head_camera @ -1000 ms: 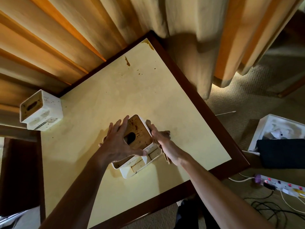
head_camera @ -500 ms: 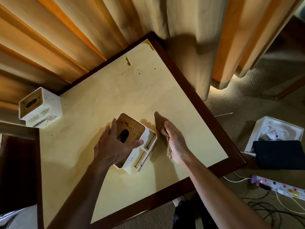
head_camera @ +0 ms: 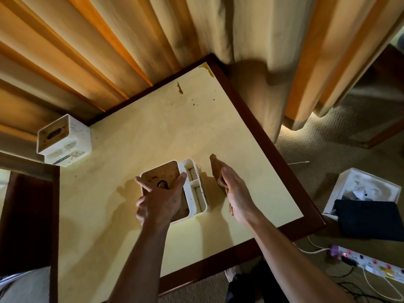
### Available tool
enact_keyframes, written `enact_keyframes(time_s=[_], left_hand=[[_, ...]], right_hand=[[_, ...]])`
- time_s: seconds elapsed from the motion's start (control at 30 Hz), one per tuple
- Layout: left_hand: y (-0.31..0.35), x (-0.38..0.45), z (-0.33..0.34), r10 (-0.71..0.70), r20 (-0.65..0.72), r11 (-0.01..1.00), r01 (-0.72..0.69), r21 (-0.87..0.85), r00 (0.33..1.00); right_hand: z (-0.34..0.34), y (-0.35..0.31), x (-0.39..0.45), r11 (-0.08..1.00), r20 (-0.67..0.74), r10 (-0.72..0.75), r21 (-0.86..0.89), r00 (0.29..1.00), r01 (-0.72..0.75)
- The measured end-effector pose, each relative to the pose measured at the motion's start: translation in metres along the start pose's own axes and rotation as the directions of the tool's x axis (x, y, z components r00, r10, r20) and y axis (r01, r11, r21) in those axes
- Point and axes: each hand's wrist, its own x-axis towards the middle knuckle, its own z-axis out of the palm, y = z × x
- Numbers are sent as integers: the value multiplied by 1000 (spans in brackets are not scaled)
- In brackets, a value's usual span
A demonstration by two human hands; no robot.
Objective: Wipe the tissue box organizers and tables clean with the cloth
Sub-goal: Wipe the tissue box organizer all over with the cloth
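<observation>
A white tissue box organizer (head_camera: 194, 189) with a stained brown lid stands upright in the middle of the cream table (head_camera: 153, 132). My left hand (head_camera: 160, 199) rests on top of its lid, index finger and thumb spread to the lid's edges. My right hand (head_camera: 236, 191) is just right of the organizer with a brown cloth (head_camera: 217, 171) under its palm and straight fingers. A second white organizer (head_camera: 65, 142) stands at the table's far left corner.
Brown stains (head_camera: 179, 88) mark the table near its far corner. Curtains (head_camera: 251, 51) hang behind the table. On the carpet to the right are a white box (head_camera: 358, 182), a dark pad (head_camera: 369, 219) and a power strip (head_camera: 367, 262) with cables.
The organizer went from tilted on its side to standing flat on the table. My right hand drew away from it to the right with the cloth. My left hand stays on the lid.
</observation>
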Motion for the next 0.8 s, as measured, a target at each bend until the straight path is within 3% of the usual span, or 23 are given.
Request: enact_keyframes(time_s=[0.07,0.13,0.2,0.27,0.33,0.47,0.67,0.73,0.8], left_hand=[[-7,2,-6,76,15,997,-76,21,997],[-15,6,-15,289,12,956,-289,53,957],[-22,12,-25,520,89,847,-526,75,850],[-23,17,-33,627,259,724,-672,154,735],[-20,23,-39,615,412,636,-732,247,673],[-10,33,-40,537,531,559,-748,358,656],[-10,39,-36,547,526,568,-750,340,652],[-12,40,-36,568,510,568,-756,324,646],[-12,41,-36,585,491,574,-757,312,645]], right_hand=[[0,4,-3,1000,10,5,-29,1000,-4],[0,7,-5,999,15,8,-39,1000,-8],[1,12,-6,999,24,5,-51,1000,-3],[5,19,-5,998,20,1,-70,1000,0],[11,25,-4,992,30,9,-126,999,-5],[21,37,-2,988,72,18,-155,997,-7],[41,51,-3,935,49,-45,-350,998,59],[43,54,-2,948,36,-47,-315,998,56],[43,55,-1,961,44,40,-275,998,-27]])
